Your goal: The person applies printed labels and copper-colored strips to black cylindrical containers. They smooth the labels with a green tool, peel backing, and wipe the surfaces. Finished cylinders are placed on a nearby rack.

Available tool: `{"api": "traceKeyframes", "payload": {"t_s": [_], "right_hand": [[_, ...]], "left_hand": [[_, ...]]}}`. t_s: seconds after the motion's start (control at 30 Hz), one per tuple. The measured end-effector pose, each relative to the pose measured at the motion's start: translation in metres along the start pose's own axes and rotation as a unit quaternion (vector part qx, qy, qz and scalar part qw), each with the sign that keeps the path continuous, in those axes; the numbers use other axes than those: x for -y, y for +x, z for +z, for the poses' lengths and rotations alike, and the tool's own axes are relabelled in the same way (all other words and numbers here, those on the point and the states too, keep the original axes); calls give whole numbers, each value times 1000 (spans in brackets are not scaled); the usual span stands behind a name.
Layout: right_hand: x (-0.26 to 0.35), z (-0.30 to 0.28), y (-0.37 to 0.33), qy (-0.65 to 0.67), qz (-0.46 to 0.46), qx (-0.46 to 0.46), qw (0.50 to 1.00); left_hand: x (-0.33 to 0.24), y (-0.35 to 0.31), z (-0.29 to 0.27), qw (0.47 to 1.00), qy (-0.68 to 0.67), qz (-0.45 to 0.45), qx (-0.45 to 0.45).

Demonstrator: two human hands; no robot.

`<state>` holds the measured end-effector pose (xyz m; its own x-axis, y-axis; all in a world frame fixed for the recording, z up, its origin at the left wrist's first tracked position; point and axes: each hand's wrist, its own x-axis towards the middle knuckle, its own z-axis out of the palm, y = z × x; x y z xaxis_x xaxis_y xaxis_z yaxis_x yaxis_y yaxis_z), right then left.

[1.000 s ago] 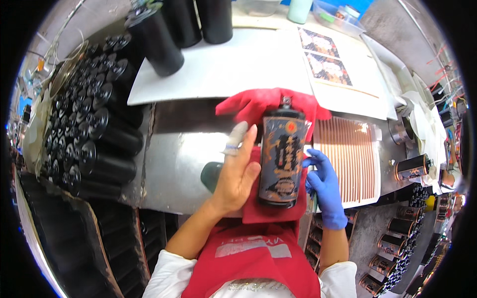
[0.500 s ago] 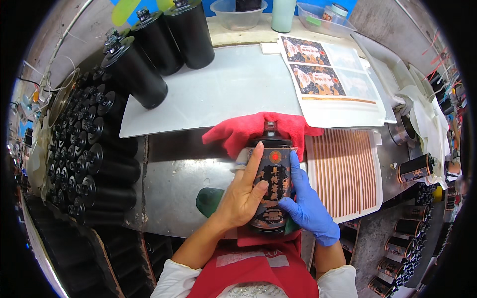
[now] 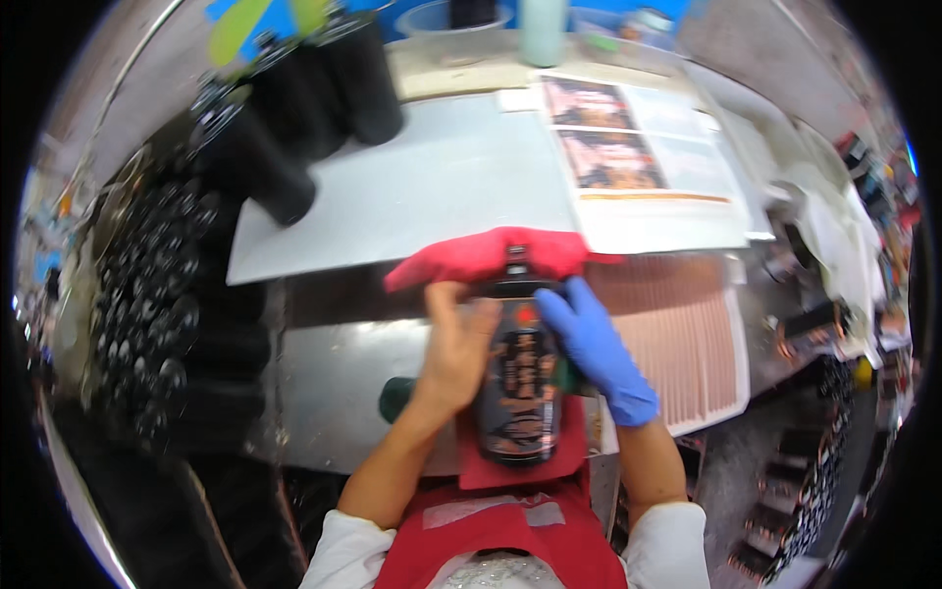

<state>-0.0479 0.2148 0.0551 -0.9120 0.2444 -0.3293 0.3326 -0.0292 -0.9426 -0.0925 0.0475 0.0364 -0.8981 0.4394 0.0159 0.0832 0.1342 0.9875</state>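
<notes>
A black bottle (image 3: 520,393) with a dark decorated label, orange lettering and a red spot lies in front of me, its neck pointing away. My bare left hand (image 3: 454,344) closes against its left side, near the shoulder. On the opposite side, my blue-gloved right hand (image 3: 596,348) grips the bottle, fingers by the label's upper edge. Motion smears both hands' fingertips. A red cloth (image 3: 471,257) is bunched behind the bottle's neck. Beneath the bottle's base is a red pad (image 3: 479,461). Beside my left wrist sits a dark green rounded object (image 3: 396,399).
Large black bottles (image 3: 358,79) stand on the grey board (image 3: 432,187) at the back left. Many more black bottles (image 3: 157,294) crowd the left. Label sheets (image 3: 667,216) and a sheet of copper strips (image 3: 677,344) lie right. Labelled bottles (image 3: 785,491) fill the lower right.
My left hand has drawn back from the label's face to the bottle's left side. My right hand has shifted up along the right side. The whole view has moved slightly and blurred.
</notes>
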Motion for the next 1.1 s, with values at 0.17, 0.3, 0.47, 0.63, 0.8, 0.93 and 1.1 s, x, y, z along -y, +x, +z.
{"api": "traceKeyframes", "payload": {"t_s": [0.17, 0.3, 0.47, 0.63, 0.8, 0.93, 1.1], "right_hand": [[17, 1, 1, -235, -69, 70, 967], [19, -1, 10, -286, -70, 80, 952], [25, 1, 5, -301, -70, 51, 950], [-10, -4, 15, -267, -127, 74, 952], [-23, -1, -3, 48, -79, 161, 983], [-27, 9, -15, 129, -140, 173, 966], [-23, 2, -29, 385, 7, 265, 884]], "left_hand": [[29, 2, -12, 998, -14, 51, -37], [44, 13, -13, 995, 5, 65, -79], [37, 15, -12, 993, -26, 59, -97], [55, -5, -3, 981, -179, 65, 34], [9, -56, 11, 975, -215, 7, 45], [12, -59, 13, 965, -256, -54, 30], [54, -55, 5, 987, -157, 29, 12]]}}
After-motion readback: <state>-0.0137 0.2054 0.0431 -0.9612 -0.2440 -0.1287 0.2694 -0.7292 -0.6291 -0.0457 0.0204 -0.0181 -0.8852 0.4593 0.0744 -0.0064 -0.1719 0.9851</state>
